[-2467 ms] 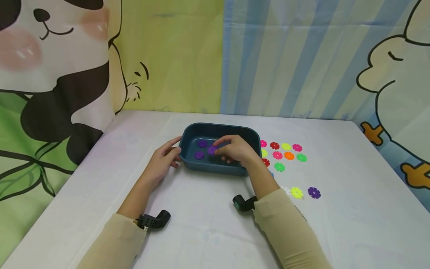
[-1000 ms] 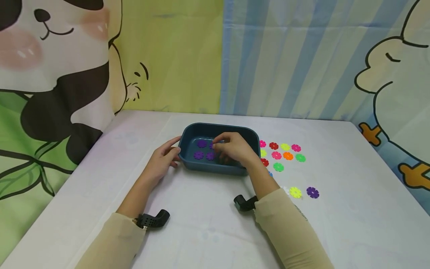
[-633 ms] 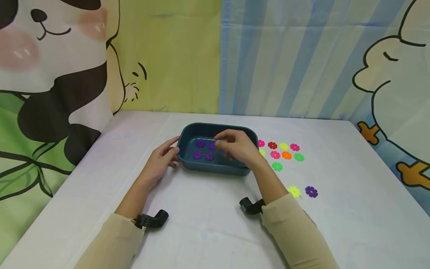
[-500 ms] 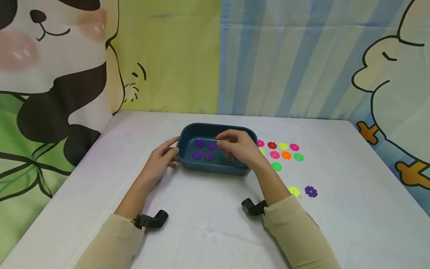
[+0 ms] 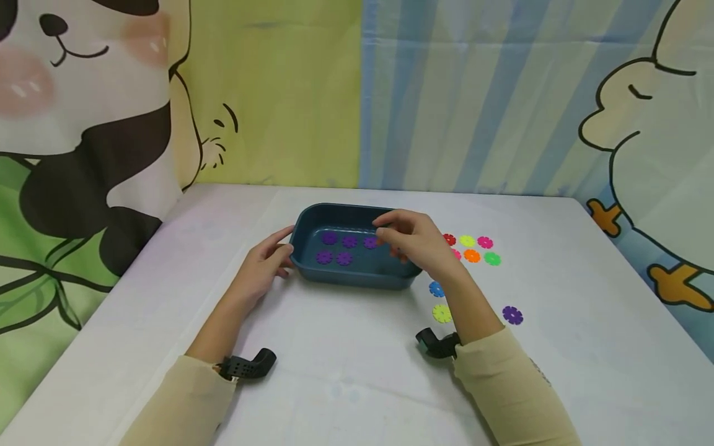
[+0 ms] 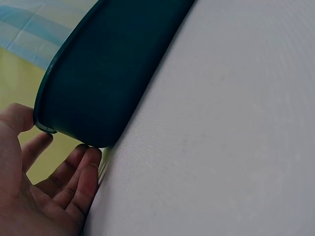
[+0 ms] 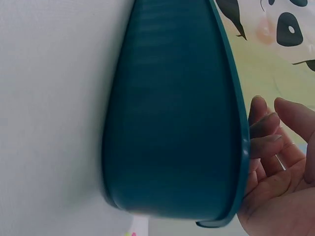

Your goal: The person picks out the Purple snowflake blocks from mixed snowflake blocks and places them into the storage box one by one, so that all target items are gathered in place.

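A dark blue plastic basin [image 5: 357, 280] stands on the white table with several purple flower-shaped discs [image 5: 344, 258] in two rows on its floor. At its left end, my left hand [image 5: 262, 265] rests fingertips against the wall and rim. The left wrist view has that hand's thumb [image 6: 19, 117] right at the rim corner, its other fingers beside the end wall. Over the basin's right end hovers my right hand [image 5: 418, 241], fingers loosely bent, thumb and index apart. In the right wrist view no disc shows between the right hand's fingertips [image 7: 272, 140].
Right of the basin lie several loose discs, including an orange one [image 5: 471, 256], a green one [image 5: 493, 259], a blue one [image 5: 436, 289] and a purple one [image 5: 512, 315]. My right forearm [image 5: 474, 303] covers part of that area. A printed curtain [image 5: 279, 93] hangs behind the table.
My right hand has let go of a purple disc in the basin and moved right, up to the right rim. More purple discs now show there. The left hand stays at the left end.
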`<act>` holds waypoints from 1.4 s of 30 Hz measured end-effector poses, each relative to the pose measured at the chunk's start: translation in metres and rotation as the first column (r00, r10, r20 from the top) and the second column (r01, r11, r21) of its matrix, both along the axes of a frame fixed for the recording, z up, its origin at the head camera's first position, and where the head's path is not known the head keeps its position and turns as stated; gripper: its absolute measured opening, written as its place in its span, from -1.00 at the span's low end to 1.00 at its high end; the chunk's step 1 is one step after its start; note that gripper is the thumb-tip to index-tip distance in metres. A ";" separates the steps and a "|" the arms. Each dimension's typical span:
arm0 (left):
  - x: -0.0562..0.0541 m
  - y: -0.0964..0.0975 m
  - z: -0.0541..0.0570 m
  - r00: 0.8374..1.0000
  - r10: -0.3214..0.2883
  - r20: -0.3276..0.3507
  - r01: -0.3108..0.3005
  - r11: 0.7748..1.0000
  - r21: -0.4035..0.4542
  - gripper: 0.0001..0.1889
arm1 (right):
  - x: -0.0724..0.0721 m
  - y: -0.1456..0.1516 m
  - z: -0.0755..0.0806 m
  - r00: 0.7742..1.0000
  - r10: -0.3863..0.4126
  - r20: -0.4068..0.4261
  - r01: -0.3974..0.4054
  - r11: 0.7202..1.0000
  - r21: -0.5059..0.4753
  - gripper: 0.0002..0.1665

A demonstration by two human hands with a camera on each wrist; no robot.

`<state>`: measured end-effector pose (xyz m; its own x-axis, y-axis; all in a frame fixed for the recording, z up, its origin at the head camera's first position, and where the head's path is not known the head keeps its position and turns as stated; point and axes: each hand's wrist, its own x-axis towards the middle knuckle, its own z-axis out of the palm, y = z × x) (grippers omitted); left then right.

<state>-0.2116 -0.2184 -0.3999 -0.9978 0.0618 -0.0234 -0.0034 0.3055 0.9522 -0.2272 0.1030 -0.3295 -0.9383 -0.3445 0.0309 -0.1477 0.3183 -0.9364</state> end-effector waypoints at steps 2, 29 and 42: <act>0.000 0.000 0.000 1.000 -0.001 0.005 0.001 1.000 -0.003 -0.47 | 0.000 0.003 0.001 1.000 -0.002 -0.001 0.002 1.000 0.006 -0.63; 0.001 -0.001 -0.001 1.000 -0.002 -0.002 0.002 1.000 -0.011 -0.47 | 0.008 0.042 0.000 0.998 -0.050 0.026 0.048 0.995 0.085 -0.60; 0.003 -0.002 0.003 1.000 -0.020 0.005 0.020 1.000 0.003 -0.46 | 0.012 0.069 -0.004 0.994 -0.104 0.017 0.101 0.986 0.130 -0.60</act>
